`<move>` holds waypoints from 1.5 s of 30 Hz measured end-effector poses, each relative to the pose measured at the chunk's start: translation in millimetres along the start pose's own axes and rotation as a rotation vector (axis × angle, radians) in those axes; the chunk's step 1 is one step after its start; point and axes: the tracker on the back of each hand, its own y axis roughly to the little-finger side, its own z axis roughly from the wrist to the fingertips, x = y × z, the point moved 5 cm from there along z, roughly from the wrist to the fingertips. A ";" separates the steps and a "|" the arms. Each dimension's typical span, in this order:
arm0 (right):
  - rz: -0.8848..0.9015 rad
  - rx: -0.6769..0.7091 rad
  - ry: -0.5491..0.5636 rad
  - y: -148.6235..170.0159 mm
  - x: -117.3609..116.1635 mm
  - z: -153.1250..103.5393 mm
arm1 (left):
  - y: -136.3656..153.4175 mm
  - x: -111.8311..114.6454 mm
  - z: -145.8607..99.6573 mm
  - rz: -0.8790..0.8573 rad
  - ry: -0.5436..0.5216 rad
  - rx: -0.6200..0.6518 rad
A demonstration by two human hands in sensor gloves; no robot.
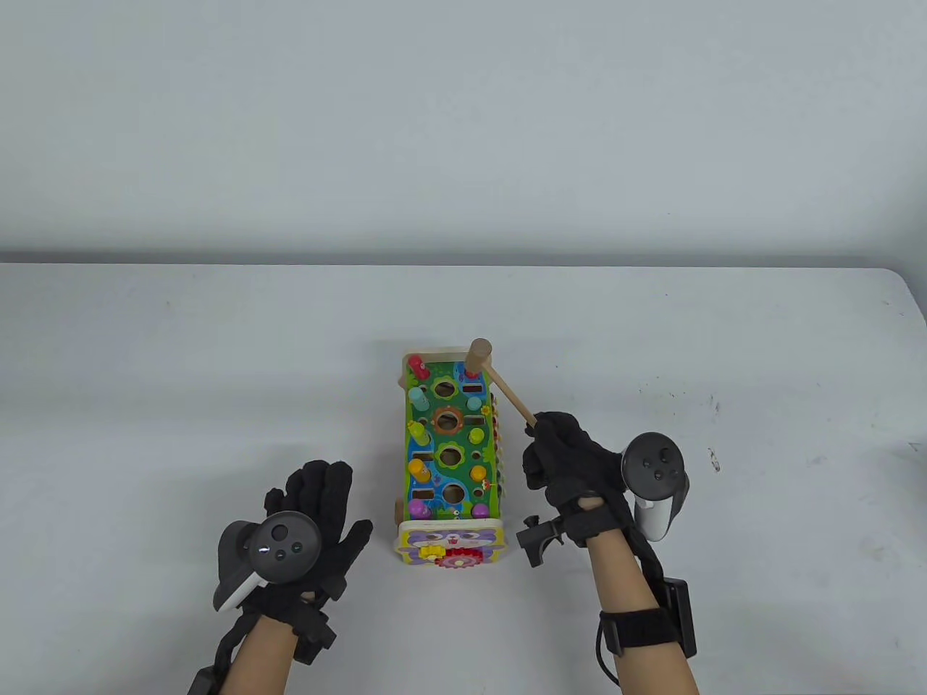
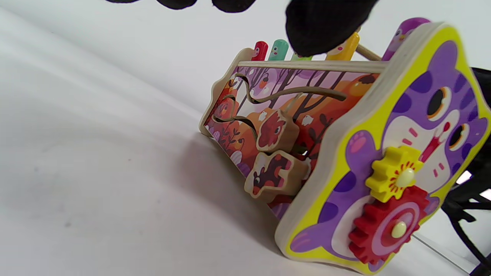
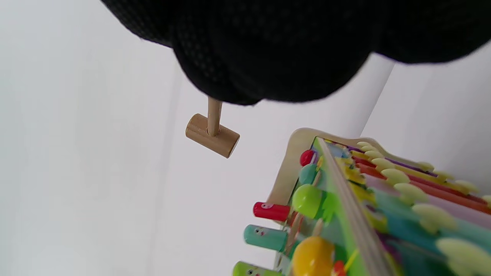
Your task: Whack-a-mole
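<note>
A colourful wooden whack-a-mole toy (image 1: pixel 449 452) stands mid-table, its cat-face end with gears (image 2: pixel 399 180) toward me. Coloured pegs stick up along its left side, red (image 1: pixel 418 364), teal (image 1: pixel 418 397) and yellow (image 1: pixel 418 470) among them; lower pegs sit on the right side. My right hand (image 1: pixel 561 452) grips the handle of a wooden hammer (image 1: pixel 496 380). The hammer head (image 3: pixel 212 135) is raised over the toy's far right corner. My left hand (image 1: pixel 319 521) rests flat on the table left of the toy, fingers spread, holding nothing.
The toy's left side panel carries sliding wooden animal pieces (image 2: pixel 276 132). Its right side has rows of coloured bars (image 3: pixel 414 191). The white table (image 1: pixel 181 376) runs wide on both sides, with a pale wall behind.
</note>
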 end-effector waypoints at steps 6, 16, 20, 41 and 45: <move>0.151 0.025 -0.083 -10.3 -8.8 -26.0 | -3.4 -0.9 -1.3 -0.041 -0.024 0.024; 0.238 0.012 -0.250 3.8 -28.3 -48.3 | -24.4 -26.8 -15.3 -0.184 -0.214 0.124; 0.262 0.031 -0.307 1.7 -32.1 -50.8 | -48.3 -52.9 -35.8 -0.283 -0.453 0.253; 0.490 0.102 -0.690 -28.7 -89.5 -76.1 | -117.7 -8.1 -33.2 -0.743 -0.262 0.436; 0.445 0.098 -0.771 -29.9 -103.1 -83.3 | -119.9 -0.4 -30.9 -0.796 -0.226 0.445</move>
